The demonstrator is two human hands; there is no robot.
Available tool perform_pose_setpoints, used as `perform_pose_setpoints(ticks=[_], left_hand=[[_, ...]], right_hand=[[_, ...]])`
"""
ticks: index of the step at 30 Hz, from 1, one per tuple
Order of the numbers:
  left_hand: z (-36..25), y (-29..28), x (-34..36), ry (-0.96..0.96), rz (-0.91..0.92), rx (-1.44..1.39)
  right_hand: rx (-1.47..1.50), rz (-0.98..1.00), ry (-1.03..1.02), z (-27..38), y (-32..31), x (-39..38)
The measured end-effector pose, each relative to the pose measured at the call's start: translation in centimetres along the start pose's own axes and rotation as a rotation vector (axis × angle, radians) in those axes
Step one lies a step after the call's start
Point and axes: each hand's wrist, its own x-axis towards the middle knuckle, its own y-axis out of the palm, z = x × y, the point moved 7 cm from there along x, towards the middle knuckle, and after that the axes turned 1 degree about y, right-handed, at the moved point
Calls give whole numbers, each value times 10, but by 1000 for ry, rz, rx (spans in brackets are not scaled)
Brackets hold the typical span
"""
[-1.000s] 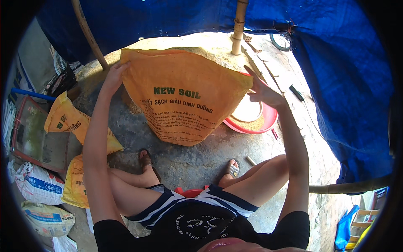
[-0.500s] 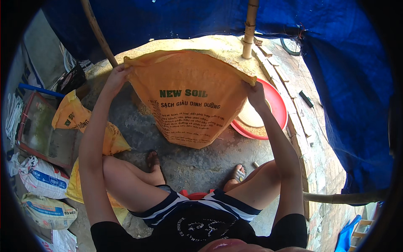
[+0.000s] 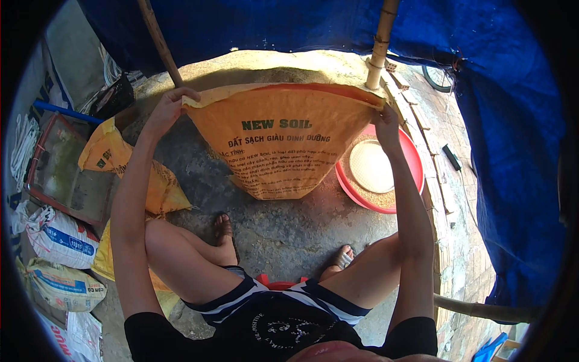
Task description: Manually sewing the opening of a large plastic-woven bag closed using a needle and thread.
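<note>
An orange woven plastic sack, printed with dark lettering, hangs stretched out in front of me by its top edge. My left hand is closed on its upper left corner. The upper right corner is gripped by my right hand. Between them the sack's mouth shows a narrow gap along the rim. Beyond my right forearm a red round basin stands on the floor. It contains tan grain-like material and a pale round sieve or tray.
Another orange sack lies crumpled at my left, beside a red-framed bin and filled white bags. Bamboo poles and blue tarpaulin stand ahead. Bricks edge the right side. Loose grain covers the ground ahead.
Both hands have moved slightly right in the view with the sack. Its mouth shows a little more opening along the rim, and its bottom sits slightly higher.
</note>
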Motion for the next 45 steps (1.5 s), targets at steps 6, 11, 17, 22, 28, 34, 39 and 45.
perform_pose_setpoints(ticks=[6, 11, 17, 22, 28, 34, 39, 45], left_hand=[[-2, 8, 2, -27, 47, 36], [-11, 12, -2, -20, 104, 63], [-25, 23, -5, -115, 75, 327], [-10, 12, 2, -244, -103, 674], [-16, 13, 3, -42, -109, 510], [-25, 25, 5, -76, -47, 552], [-23, 25, 5, -107, -36, 539], [-18, 19, 6, -198, 24, 557]], right_hand=[[-481, -7, -338, 70, 10, -19], [-683, 42, -463, 91, 24, -30], [-971, -46, -560, 76, 22, -32], [-1070, 0, -453, 54, 22, -29], [-904, 228, -246, 65, 17, -31], [119, 276, 317, 41, 0, -27], [-310, 260, 269, 42, -1, -22], [-687, 19, -130, 46, -14, -9]])
